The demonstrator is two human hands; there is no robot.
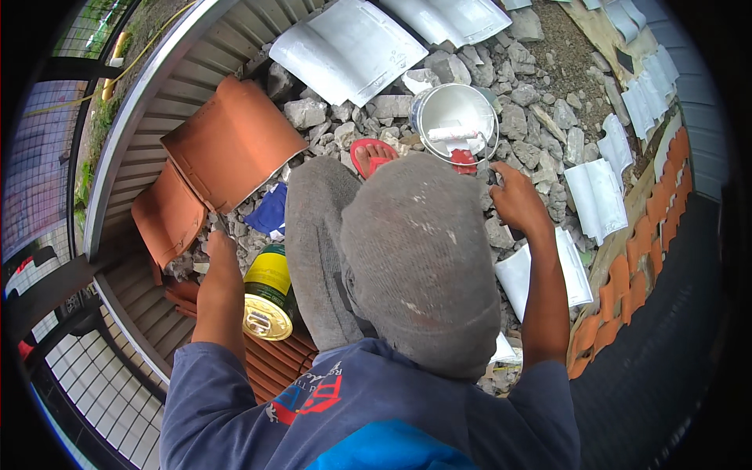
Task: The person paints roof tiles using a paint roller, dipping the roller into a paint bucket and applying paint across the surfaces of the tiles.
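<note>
Over the rubble [513, 121], we note left hand [222, 244] at orange tiles [235, 145], right hand [517, 197] beside white bucket [424, 117]; grips we cannot tell. Probably positioning tiles; next move needs steady support.

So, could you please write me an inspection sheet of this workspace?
Surface: loose, uneven grey rubble.
Job's things: large orange tiles, left; white bucket with a paint roller inside; white tiles on the rubble.
Clutter: yellow-green can; blue cloth or wrapper.
Grippers: bare hands; left hand by the lower orange tile's edge, right hand near the bucket; both grips unclear.
Cables: thin yellow line, cord or hose unclear, beyond the wall.
Surroundings: corrugated metal wall, left; orange tile row, right.
</note>
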